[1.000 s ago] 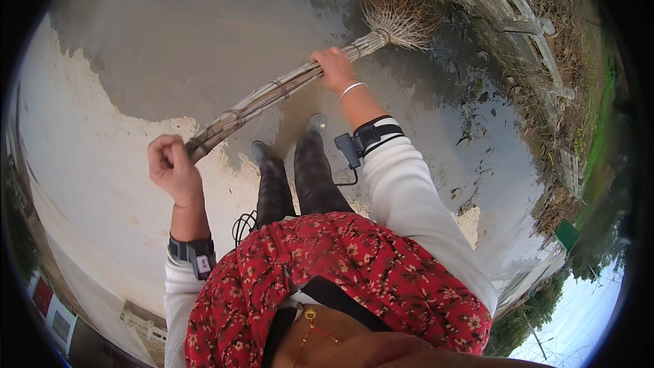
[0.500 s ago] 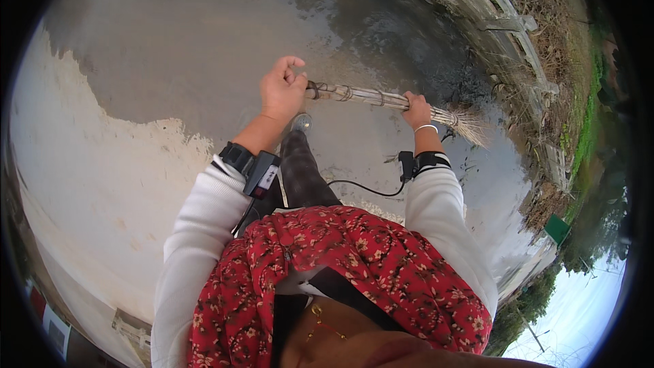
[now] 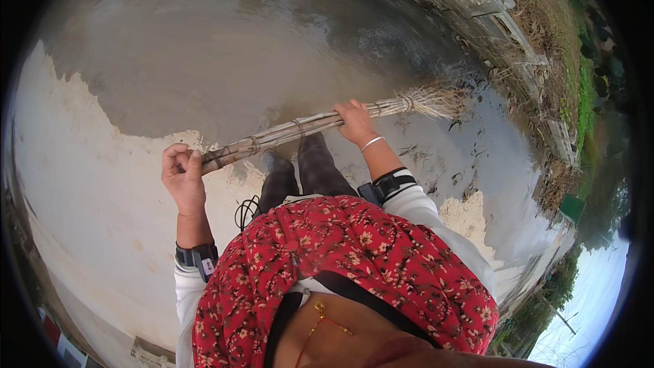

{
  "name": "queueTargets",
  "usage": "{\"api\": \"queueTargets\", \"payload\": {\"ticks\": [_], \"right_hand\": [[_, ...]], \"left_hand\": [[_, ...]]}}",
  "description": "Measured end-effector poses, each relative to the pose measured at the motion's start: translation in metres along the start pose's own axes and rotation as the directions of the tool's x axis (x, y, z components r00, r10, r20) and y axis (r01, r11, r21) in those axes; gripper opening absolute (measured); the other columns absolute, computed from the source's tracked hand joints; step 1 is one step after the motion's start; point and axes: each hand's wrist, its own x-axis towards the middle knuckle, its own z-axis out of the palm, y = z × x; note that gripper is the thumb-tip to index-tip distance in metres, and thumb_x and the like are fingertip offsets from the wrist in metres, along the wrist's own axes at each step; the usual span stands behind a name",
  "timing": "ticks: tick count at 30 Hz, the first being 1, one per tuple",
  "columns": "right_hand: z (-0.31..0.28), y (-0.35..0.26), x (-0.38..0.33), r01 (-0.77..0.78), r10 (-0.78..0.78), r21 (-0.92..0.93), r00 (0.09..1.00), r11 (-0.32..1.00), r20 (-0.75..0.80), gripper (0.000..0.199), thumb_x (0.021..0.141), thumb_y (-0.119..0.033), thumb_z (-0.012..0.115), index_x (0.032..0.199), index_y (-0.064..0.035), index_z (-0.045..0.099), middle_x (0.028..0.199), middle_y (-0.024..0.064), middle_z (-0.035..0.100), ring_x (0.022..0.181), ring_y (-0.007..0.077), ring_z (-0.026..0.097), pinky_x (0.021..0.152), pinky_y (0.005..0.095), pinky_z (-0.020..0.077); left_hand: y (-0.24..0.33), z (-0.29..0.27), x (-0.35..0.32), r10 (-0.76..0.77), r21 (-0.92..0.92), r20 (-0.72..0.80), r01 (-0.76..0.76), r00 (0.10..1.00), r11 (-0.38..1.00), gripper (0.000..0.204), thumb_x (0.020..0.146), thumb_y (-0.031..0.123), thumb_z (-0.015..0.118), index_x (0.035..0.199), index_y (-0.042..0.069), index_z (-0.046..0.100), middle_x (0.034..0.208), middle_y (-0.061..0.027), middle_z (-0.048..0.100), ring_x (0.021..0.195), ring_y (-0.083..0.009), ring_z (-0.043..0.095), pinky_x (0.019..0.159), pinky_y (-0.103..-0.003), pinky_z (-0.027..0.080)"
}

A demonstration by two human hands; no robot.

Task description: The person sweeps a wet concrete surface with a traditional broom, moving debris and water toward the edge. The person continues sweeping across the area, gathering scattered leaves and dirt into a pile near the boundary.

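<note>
Head view | long pale-brown bundled-twig broom (image 3: pixel 317 123) slants across wet grey ground (image 3: pixel 170 61), splayed bristles (image 3: pixel 436 101) toward its right edge | grip: both clamped on handle (image 3: pixel 272 138), left hand (image 3: pixel 184 178) at butt end, right hand (image 3: pixel 355 124) nearer bristles

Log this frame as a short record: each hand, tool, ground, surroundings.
Left hand: curled around the handle end of the broom
Right hand: grips the broom nearer its bristles
Tool: bundled sticks bound with ties, bristles toward the right; ground contact unclear
Ground: wet brownish area, paler patch at left
Surroundings: pale railing upper right, green panel at right
</note>
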Motion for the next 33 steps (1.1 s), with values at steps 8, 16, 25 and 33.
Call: {"api": "queueTargets", "payload": {"ticks": [8,16,25,33], "right_hand": [[0.022,-0.171,0.092,0.381,-0.383,0.052,0.924,0.923,0.022,0.032,0.07,-0.01,0.068,0.101,-0.0178,0.065,0.095,0.0034,0.066,0.106,0.0258,0.057,0.087,0.0446,0.0423],[0.038,-0.178,0.089,0.368,-0.387,0.246,0.922,0.897,0.031,0.033,0.07,-0.006,0.07,0.099,-0.0193,0.062,0.091,0.0008,0.062,0.106,0.0249,0.054,0.088,0.0443,0.0417],[0.066,0.138,-0.03,-0.147,0.163,0.15,0.982,0.978,-0.095,0.036,0.068,-0.003,0.069,0.1,-0.017,0.06,0.099,0.0067,0.068,0.097,0.0318,0.057,0.084,0.041,0.0462],[-0.018,0.233,-0.137,-0.393,0.398,-0.139,0.917,0.909,0.011,0.038,0.07,-0.001,0.07,0.104,-0.0146,0.062,0.105,0.0077,0.068,0.107,0.0305,0.057,0.09,0.0433,0.0471]], "left_hand": [[0.065,-0.163,-0.043,0.103,0.046,-0.488,-0.092,0.867,0.995,0.018,0.089,-0.002,0.065,0.105,0.001,0.057,0.075,-0.0002,0.057,0.078,-0.0113,0.057,0.082,-0.026,0.046],[0.102,-0.129,-0.083,0.229,0.302,-0.518,-0.075,0.824,0.95,0.01,0.09,0.001,0.067,0.098,0.0,0.06,0.078,-0.0019,0.056,0.075,-0.0108,0.052,0.073,-0.024,0.045],[-0.028,0.161,-0.033,0.152,0.239,0.074,-0.165,0.986,0.957,0.011,0.089,-0.005,0.059,0.085,0.004,0.063,0.068,0.0092,0.046,0.061,-0.0019,0.035,0.057,-0.019,0.031],[-0.066,0.254,-0.066,-0.043,0.13,0.286,0.006,0.957,0.991,0.015,0.082,-0.003,0.065,0.093,0.007,0.064,0.066,0.009,0.035,0.061,-0.0026,0.033,0.057,-0.02,0.033]]}}
